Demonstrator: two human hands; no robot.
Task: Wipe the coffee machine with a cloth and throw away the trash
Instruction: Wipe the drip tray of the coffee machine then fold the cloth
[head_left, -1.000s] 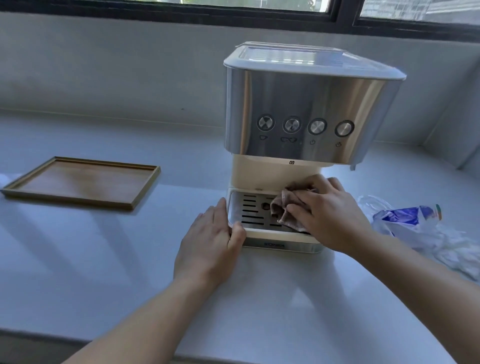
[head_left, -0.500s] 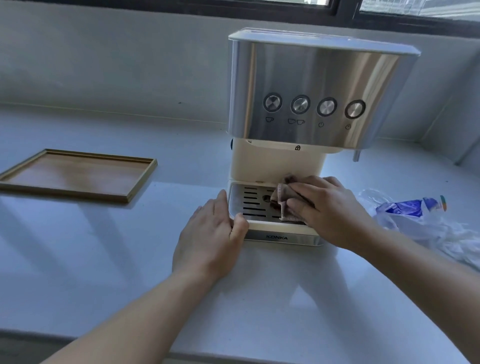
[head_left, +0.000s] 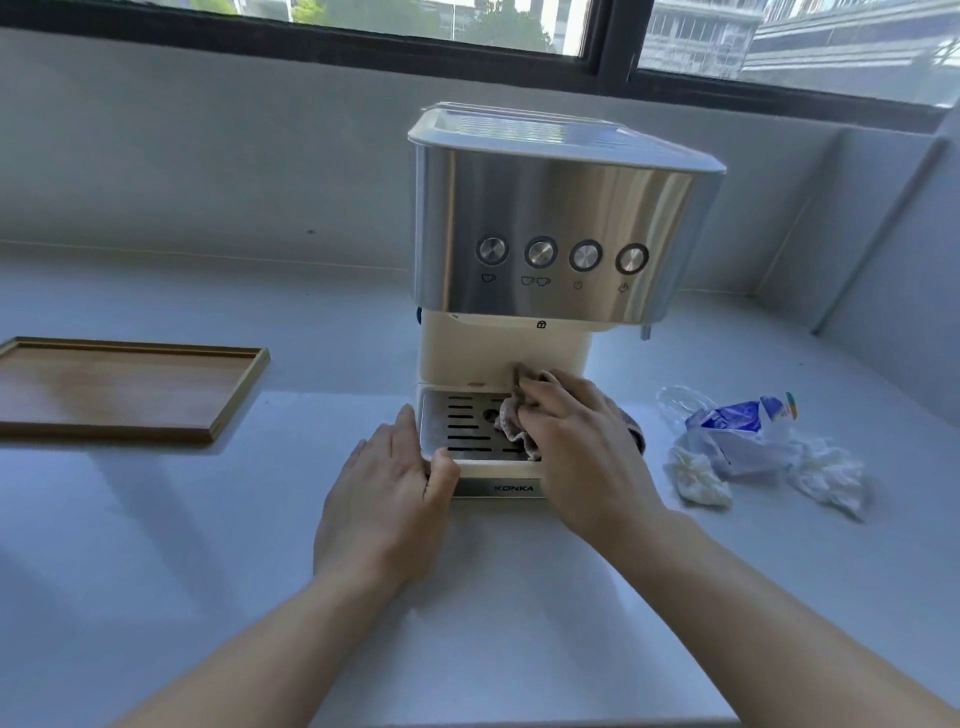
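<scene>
A cream and steel coffee machine (head_left: 561, 218) stands on the white counter under the window. Its slotted drip tray (head_left: 457, 421) faces me. My right hand (head_left: 582, 457) presses a crumpled brownish cloth (head_left: 511, 423) onto the right part of the drip tray and against the machine's cream column. My left hand (head_left: 384, 493) lies flat on the counter, its thumb hooked on the tray's front left corner. The trash (head_left: 748, 441), a blue and white wrapper with clear plastic and crumpled white tissues, lies on the counter to the right of the machine.
An empty wooden tray (head_left: 119, 387) sits on the counter at the left. A grey wall and dark window frame run behind the machine, and a wall corner closes in at the far right. The counter's front edge (head_left: 519, 722) is just below my forearms.
My right hand with the cloth has shifted a little back and up on the drip tray, toward the cream column. My left hand has stayed at the tray's corner. The head camera has tilted up.
</scene>
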